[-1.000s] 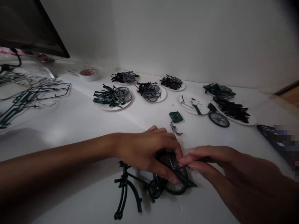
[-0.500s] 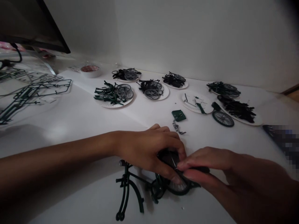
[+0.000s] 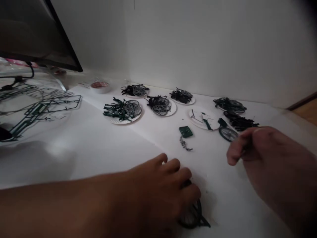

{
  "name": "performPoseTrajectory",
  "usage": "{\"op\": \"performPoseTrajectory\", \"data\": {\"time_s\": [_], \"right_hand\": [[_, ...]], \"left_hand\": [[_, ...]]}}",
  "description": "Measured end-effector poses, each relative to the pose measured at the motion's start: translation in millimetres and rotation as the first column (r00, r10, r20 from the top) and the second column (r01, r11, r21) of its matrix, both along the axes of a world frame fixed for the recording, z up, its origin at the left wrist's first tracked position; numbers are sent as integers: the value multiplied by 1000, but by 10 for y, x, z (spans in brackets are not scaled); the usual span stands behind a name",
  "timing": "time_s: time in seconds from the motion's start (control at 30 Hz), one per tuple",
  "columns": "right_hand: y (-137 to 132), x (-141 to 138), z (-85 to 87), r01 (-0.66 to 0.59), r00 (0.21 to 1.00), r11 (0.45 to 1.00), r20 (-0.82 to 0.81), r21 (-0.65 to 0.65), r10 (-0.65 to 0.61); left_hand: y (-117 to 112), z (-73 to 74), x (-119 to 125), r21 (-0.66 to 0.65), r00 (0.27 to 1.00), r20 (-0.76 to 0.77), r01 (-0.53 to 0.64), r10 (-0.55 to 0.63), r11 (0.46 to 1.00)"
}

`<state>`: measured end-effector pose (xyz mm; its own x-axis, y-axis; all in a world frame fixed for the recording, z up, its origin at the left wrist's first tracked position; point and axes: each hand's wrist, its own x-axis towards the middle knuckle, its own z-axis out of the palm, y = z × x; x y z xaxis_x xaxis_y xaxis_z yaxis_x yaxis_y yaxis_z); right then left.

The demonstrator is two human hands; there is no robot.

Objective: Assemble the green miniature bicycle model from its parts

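Note:
My left hand (image 3: 170,186) is closed over a dark green model bicycle (image 3: 195,216) on the table, its fingers curled round the wheel. Only that spoked wheel and a bit of frame show; hand and forearm cover the rest. To the right, my right hand (image 3: 267,162) is raised off the bicycle with fingers curled together; whatever they hold, if anything, is hidden. Just beyond its fingertips lies a loose spoked wheel (image 3: 225,133). A flat green part (image 3: 185,131) and a small grey chain-like piece (image 3: 183,144) lie farther back, between the hands.
Paper plates of bicycle parts stand along the wall, among them one with green parts (image 3: 122,110) and one with a few small pieces (image 3: 201,120). Green sprue frames (image 3: 37,112) lie at left below a monitor (image 3: 37,36). A tape roll (image 3: 100,86) sits behind.
My right hand has pulled away from the wheel, up and to the right. My left hand stays on the bicycle; both sit lower in view as the camera tilts up.

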<state>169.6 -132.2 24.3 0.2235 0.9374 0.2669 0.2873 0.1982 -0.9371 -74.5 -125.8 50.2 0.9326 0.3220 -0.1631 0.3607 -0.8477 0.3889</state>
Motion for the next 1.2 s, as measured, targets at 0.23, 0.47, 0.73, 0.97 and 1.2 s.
{"op": "performPoseTrajectory", "data": {"time_s": [0.23, 0.47, 0.73, 0.97, 1.2], "right_hand": [[197, 44, -170, -107, 983, 993, -157, -44, 99], [101, -149, -170, -317, 935, 912, -243, -261, 256], [-21, -280, -147, -294, 955, 878, -152, -378, 254], [12, -193, -151, -301, 954, 868, -119, -396, 276], [22, -104, -190, -342, 934, 832, -65, -436, 350]], "left_hand": [[188, 15, -23, -340, 948, 218, -147, 230, 929], [576, -342, 20, -976, 587, 132, -64, 799, 208], [549, -553, 36, -926, 623, 343, 97, 703, 366], [632, -568, 9, -883, 652, 389, 64, 650, 465], [631, -639, 46, -907, 680, 339, 55, 650, 417]]}}
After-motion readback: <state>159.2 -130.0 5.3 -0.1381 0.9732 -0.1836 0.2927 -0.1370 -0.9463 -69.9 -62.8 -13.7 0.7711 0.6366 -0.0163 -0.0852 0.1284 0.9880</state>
